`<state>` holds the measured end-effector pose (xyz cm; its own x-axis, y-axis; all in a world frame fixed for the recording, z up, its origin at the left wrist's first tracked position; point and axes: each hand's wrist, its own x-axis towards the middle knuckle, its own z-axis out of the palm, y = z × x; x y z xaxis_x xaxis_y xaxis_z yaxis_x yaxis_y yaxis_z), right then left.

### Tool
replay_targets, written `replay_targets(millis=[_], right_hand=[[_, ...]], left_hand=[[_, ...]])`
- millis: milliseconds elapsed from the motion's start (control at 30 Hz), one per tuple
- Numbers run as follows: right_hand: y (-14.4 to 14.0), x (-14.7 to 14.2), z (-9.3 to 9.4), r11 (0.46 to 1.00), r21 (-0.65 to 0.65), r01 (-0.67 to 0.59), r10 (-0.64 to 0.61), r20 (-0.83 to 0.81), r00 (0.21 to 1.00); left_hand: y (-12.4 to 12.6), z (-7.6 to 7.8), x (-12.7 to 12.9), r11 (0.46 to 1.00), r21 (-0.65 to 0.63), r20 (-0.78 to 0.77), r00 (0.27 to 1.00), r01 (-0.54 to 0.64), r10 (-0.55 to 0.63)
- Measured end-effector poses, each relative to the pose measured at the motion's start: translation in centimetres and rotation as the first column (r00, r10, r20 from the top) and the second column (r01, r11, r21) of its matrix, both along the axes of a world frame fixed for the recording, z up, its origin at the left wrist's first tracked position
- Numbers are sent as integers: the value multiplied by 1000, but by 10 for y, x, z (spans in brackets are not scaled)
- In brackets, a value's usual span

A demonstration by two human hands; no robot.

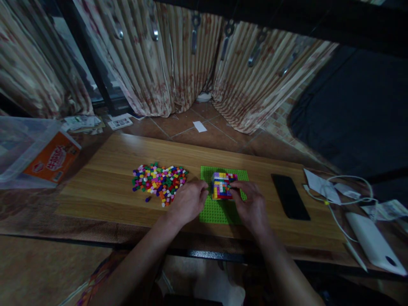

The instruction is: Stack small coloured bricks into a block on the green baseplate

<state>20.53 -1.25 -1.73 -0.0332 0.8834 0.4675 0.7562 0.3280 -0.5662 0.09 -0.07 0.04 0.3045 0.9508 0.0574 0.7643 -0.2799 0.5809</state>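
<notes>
**Two hands close in on the brick block**

Two hands frame the action here. The left hand (188,199) sits curled at the near-left side of the multicoloured brick block (222,185), fingers bunched and touching its edge; whether it pinches a loose brick I cannot tell. The right hand (249,203) comes in from the other side, fingertips pressed against the block's right face, gripping it rather than spread open. The block stands on the far half of the green baseplate (214,212), which lies flat on the wooden table (105,187).

Just left of the baseplate, the pile of loose bricks (159,179) spreads out, close to the left wrist. A dark phone (290,196) lies to the right, well apart from the block, with a white cable (338,204) and a white power bank (372,244) beyond it.

My read: steadiness matters most now. The right hand should brace the block squarely while the left presses straight down, so the studs seat and no layer pops loose.
</notes>
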Motion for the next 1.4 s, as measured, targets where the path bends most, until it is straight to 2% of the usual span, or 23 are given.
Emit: replay_targets(millis=[300,533,967,1133,1400], right_hand=[[5,-2,0,999,0,-44,44,61,997],[5,-4,1,1000,-13,-21,22,121,992],[1,8,3,999,-26,-35,35,3,999],[1,9,-1,997,-23,-69,69,16,997],[1,4,2,999,-4,-36,36,49,998]], left_hand=[[-1,3,0,1000,3,-46,999,25,-25],[0,1,0,999,13,-77,997,31,-30],[-1,1,0,998,2,-114,992,56,-55],[-1,1,0,998,5,-136,989,61,-60],[-1,-1,0,998,20,-152,986,66,-62]])
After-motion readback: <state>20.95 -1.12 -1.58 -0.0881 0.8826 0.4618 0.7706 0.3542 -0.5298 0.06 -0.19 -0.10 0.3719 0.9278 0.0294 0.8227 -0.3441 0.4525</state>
